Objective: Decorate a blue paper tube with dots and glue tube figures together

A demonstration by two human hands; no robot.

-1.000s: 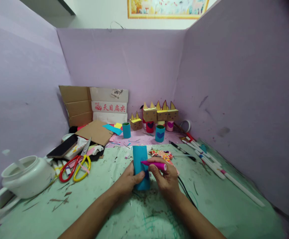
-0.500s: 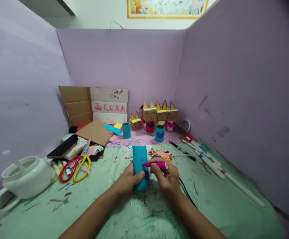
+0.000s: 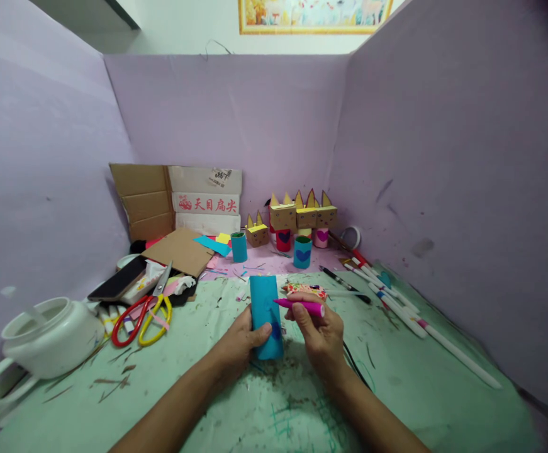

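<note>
A blue paper-covered tube [image 3: 265, 302] is held by my left hand [image 3: 240, 340], fingers behind it and thumb across its front. A darker blue patch shows on the tube beside the thumb, and faint marks lie above it. My right hand [image 3: 319, 330] is closed on a magenta marker [image 3: 304, 307], whose tip points left close to the tube's front; whether it touches I cannot tell. Behind stand a blue tube with a dark blue heart [image 3: 302, 253] and a plain blue tube [image 3: 238, 247].
Scissors [image 3: 151, 311] with red and yellow handles, a phone [image 3: 119, 279] and a white pot [image 3: 50, 333] are at left. Cardboard cat figures [image 3: 304, 217] stand at the back beside a folded carton [image 3: 207, 200]. White-bodied markers [image 3: 399, 311] lie along the right wall.
My right hand has moved slightly right and drawn the marker up and back from the tube's front. My left hand keeps its hold on the tube.
</note>
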